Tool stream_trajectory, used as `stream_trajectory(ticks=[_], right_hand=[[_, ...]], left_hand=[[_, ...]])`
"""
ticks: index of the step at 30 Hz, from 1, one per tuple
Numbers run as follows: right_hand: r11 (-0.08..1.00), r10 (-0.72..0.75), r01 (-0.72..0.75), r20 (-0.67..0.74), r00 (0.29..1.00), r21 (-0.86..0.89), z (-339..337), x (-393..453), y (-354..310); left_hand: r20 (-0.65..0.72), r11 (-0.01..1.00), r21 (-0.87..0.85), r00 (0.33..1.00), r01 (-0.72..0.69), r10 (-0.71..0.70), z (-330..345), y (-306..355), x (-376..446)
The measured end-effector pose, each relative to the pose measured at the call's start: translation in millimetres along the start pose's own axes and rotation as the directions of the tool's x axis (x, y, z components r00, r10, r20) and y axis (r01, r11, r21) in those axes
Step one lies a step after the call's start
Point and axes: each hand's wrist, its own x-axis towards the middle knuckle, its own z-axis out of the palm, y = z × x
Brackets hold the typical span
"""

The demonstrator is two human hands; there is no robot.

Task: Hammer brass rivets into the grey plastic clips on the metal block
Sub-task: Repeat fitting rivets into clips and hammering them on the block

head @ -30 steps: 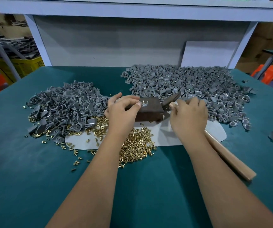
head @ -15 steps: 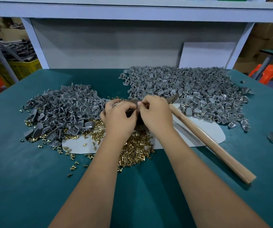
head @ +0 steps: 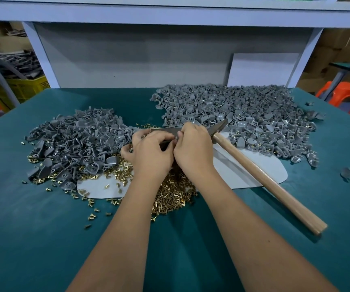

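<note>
My left hand (head: 150, 152) and my right hand (head: 193, 148) meet fingertip to fingertip over the dark metal block (head: 163, 130), which they mostly hide. Between the fingertips both pinch a small grey clip (head: 177, 137); I cannot make out whether a rivet is in it. The hammer (head: 264, 178) lies free on the table to the right of my right hand. Its steel head rests by the block and its wooden handle points toward the near right. A heap of brass rivets (head: 174, 194) lies under my wrists.
A pile of grey clips (head: 75, 142) lies on the left and a larger pile (head: 243, 110) at the back right. A white sheet (head: 243, 171) lies under the block on the green table (head: 43, 239). Loose rivets (head: 91, 213) are scattered at the near left.
My right hand has left the hammer head and moved left to meet my left hand over the block. The hammer now lies free on the table.
</note>
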Motion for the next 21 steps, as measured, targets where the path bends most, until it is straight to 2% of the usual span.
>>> stream_trajectory(ticks=[6, 10, 12, 14, 16, 19, 21], right_hand=[[0.997, -0.033, 0.034, -0.015, 0.999, 0.065, 2, -1, 7], [0.983, -0.147, 0.149, -0.028, 0.989, 0.11, -5, -8, 19], [0.982, -0.167, 0.171, -0.06, 0.984, 0.078, -13, -9, 26], [0.995, -0.085, 0.079, -0.121, 0.989, -0.053, -25, -6, 38], [0.971, 0.034, -0.072, -0.164, 0.986, -0.23, -38, -4, 55], [0.847, 0.222, -0.199, -0.011, 0.975, -0.492, -49, -7, 71], [0.831, 0.293, -0.205, 0.093, 0.952, -0.516, -49, -8, 72]], left_hand=[[0.036, 0.999, -0.052, 0.999, -0.001, 0.003, -1, 0, 1], [0.07, 0.998, -0.058, 0.998, -0.004, 0.008, -3, 0, 3], [0.086, 0.999, -0.044, 0.996, 0.007, -0.003, -2, 0, 3], [0.105, 0.998, -0.052, 0.994, 0.02, -0.014, -1, -1, 3], [0.12, 0.997, -0.069, 0.993, 0.026, -0.018, -1, -3, 3], [0.125, 0.996, -0.079, 0.992, 0.03, -0.02, 0, -3, 3], [0.124, 0.996, -0.081, 0.992, 0.033, -0.023, 0, -2, 4]])
